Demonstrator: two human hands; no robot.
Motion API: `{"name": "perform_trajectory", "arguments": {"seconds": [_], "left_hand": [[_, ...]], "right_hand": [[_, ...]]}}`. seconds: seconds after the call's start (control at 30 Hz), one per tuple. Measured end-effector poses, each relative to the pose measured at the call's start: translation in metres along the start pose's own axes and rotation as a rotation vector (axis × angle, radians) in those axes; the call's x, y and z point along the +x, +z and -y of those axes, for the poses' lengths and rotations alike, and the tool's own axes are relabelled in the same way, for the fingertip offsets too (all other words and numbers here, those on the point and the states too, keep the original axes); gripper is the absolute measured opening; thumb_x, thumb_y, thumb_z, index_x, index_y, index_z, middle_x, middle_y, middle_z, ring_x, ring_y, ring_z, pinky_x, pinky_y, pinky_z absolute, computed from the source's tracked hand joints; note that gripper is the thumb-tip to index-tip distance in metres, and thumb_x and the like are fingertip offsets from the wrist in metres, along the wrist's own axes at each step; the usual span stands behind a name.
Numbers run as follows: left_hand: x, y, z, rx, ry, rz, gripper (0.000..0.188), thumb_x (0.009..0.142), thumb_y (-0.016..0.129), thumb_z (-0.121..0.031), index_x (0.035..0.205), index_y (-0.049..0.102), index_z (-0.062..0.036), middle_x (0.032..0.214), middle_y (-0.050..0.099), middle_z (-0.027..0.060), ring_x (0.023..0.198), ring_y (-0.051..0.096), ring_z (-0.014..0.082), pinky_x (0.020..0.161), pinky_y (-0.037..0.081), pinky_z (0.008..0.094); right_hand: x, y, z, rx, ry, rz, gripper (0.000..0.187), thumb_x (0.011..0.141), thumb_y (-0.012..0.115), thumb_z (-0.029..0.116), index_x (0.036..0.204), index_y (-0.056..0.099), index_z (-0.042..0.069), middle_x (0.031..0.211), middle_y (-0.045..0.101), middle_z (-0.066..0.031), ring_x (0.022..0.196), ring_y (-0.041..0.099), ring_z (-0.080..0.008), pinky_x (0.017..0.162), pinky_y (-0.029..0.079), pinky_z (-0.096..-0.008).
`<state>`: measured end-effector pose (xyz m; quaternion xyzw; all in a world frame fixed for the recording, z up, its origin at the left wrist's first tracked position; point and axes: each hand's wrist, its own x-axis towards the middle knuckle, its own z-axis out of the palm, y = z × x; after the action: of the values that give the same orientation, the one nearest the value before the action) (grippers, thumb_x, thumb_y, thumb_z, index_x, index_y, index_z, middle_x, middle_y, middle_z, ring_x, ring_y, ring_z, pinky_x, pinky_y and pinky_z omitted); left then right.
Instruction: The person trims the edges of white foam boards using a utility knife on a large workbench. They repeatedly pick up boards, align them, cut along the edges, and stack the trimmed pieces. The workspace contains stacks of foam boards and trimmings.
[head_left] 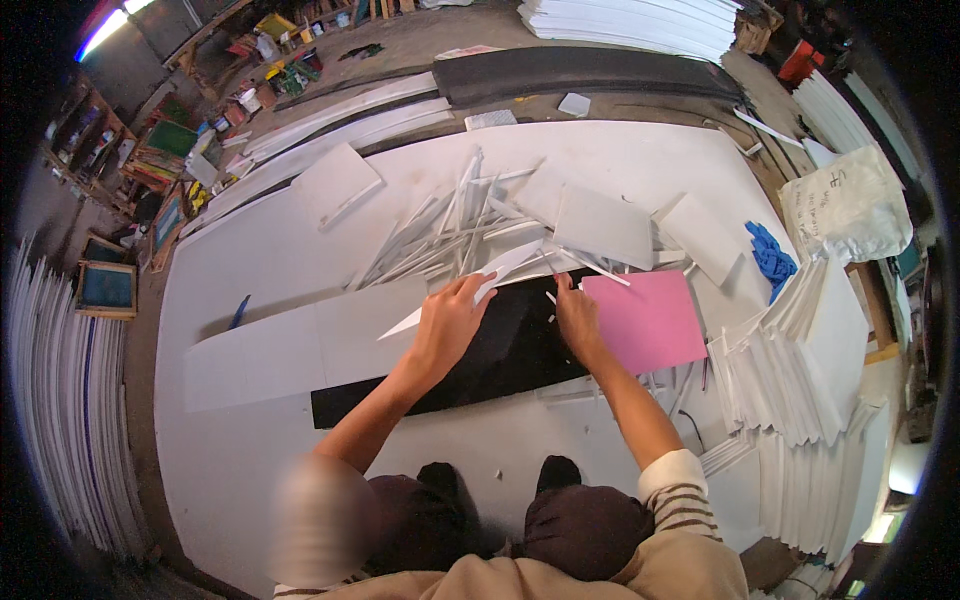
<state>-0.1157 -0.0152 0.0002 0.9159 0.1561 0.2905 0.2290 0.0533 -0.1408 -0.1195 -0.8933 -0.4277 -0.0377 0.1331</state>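
My left hand (455, 318) is closed on a pointed white board strip (510, 262), which tapers to a sharp tip toward the left. Close by on the right, my right hand (577, 312) grips a slim cutter knife (547, 264), mostly covered by the fingers. Its thin end points at the strip's far end; whether they touch I cannot tell. Beneath both hands lies a long black board (480, 365) with small white scraps on it. A pink sheet (645, 320) rests beside my right wrist.
White offcuts (440, 225) are heaped beyond my hands, near several square white panels (605, 225). Blue gloves (770, 258) and a white plastic bag (845, 205) lie to the right. Stacked white boards (800, 370) stand at the right, and more sheets (70, 390) at the left.
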Motion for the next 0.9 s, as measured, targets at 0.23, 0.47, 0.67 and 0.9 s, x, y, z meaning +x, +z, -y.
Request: {"name": "perform_trajectory", "arguments": {"seconds": [0.23,0.47,0.67,0.9], "left_hand": [[-0.004,0.002,-0.004,-0.024,0.132,-0.079,0.023,0.073,0.065,-0.007,0.095,0.06,-0.0052,0.091,0.063,0.0123,0.082,0.062,0.026,0.07,0.052,0.0329],[-0.013,-0.016,-0.013,-0.039,0.146,-0.105,0.023,0.074,0.064,-0.006,0.096,0.059,-0.0041,0.095,0.063,0.0096,0.087,0.062,0.0231,0.074,0.051,0.0315],[-0.012,-0.003,0.007,0.072,0.214,-0.138,0.027,0.071,0.065,-0.005,0.098,0.06,-0.0054,0.098,0.062,0.0081,0.09,0.061,0.0202,0.076,0.051,0.0303],[-0.015,0.013,0.019,0.041,0.257,-0.13,0.029,0.07,0.066,-0.004,0.099,0.06,-0.0048,0.099,0.062,0.008,0.093,0.06,0.0199,0.078,0.051,0.0296]], "right_hand": [[0.028,-0.003,-0.001,-0.045,-0.038,-0.056,0.015,0.083,0.044,0.005,0.096,0.04,-0.003,0.06,0.059,-0.0168,0.057,0.062,-0.0306,0.047,0.049,-0.0379],[0.041,0.029,0.001,0.289,0.158,-0.035,0.022,0.088,0.036,0.016,0.099,0.049,0.002,0.096,0.059,-0.0204,0.092,0.058,-0.0335,0.079,0.045,-0.0401],[0.029,0.037,-0.016,0.077,0.272,0.194,0.023,0.087,0.038,0.019,0.096,0.048,0.0,0.096,0.055,-0.0226,0.079,0.061,-0.0356,0.064,0.05,-0.0445],[0.011,0.076,-0.041,-0.146,0.121,0.107,0.022,0.083,0.046,0.017,0.094,0.053,-0.001,0.091,0.051,-0.0138,0.079,0.059,-0.0279,0.063,0.048,-0.0406]]}}
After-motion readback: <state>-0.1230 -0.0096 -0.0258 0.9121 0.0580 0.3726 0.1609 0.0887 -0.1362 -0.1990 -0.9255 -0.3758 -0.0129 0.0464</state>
